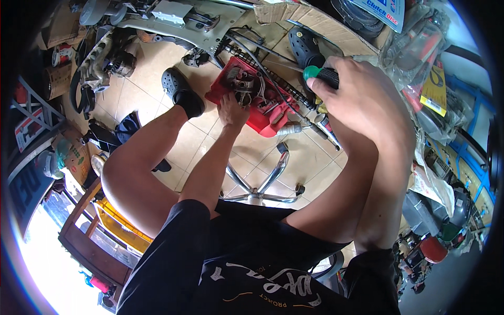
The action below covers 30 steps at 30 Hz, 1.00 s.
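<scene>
My right hand (357,89) grips a screwdriver (315,73) with a green and black handle, raised at the upper right of the head view, its thin shaft pointing left. My left hand (233,107) reaches into a red plastic tray (274,123) on the floor, fingers curled at some metal parts (243,84); what exactly they hold is hidden. A long toothed or lobed metal shaft (247,58) and cables lie along the tray's far right side. A cylindrical object (287,130) lies beside the tray's near right corner.
My shod feet flank the tray on the tiled floor (147,79). A chrome chair base (254,190) is below. Engine parts (107,63) and a pale metal panel (189,23) lie beyond. Cardboard (283,13), bagged packages (420,73) and a blue rack (472,136) crowd the right, a yellow bin (121,226) the left.
</scene>
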Motion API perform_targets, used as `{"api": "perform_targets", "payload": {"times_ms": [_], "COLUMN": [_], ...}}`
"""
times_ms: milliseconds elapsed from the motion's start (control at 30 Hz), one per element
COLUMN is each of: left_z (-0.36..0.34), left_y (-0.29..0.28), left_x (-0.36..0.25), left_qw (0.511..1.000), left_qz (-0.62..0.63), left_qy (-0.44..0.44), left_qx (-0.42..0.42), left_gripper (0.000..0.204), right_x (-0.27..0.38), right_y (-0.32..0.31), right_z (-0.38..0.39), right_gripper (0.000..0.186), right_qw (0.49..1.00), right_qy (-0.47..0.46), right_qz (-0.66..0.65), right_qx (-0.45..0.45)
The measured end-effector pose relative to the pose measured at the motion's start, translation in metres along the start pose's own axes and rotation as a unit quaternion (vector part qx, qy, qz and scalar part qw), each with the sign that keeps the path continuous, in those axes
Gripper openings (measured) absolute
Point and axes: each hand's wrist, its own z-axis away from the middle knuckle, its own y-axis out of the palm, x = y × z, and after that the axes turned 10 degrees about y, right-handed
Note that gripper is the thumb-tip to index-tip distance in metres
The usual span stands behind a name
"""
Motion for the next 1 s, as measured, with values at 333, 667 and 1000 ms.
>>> {"api": "perform_targets", "payload": {"times_ms": [333,667,1000], "left_z": [-0.012,0.001,-0.029], "left_y": [0.044,-0.025,-0.208], "left_x": [-0.004,0.0,0.022], "left_qw": [0.995,0.973,0.722], "left_qz": [-0.035,0.219,0.689], "left_qy": [-0.077,-0.047,-0.058], "left_qx": [-0.059,-0.057,-0.033], "left_gripper": [0.092,0.059,0.054], "right_x": [0.007,0.007,0.025], "right_y": [-0.009,-0.006,-0.023], "right_z": [-0.002,-0.003,-0.013], "right_gripper": [0.042,0.044,0.042], "right_qw": [0.999,0.999,0.973], "right_qy": [0.017,0.018,0.029], "right_qz": [-0.024,-0.022,-0.225], "right_qx": [0.042,0.039,-0.03]}}
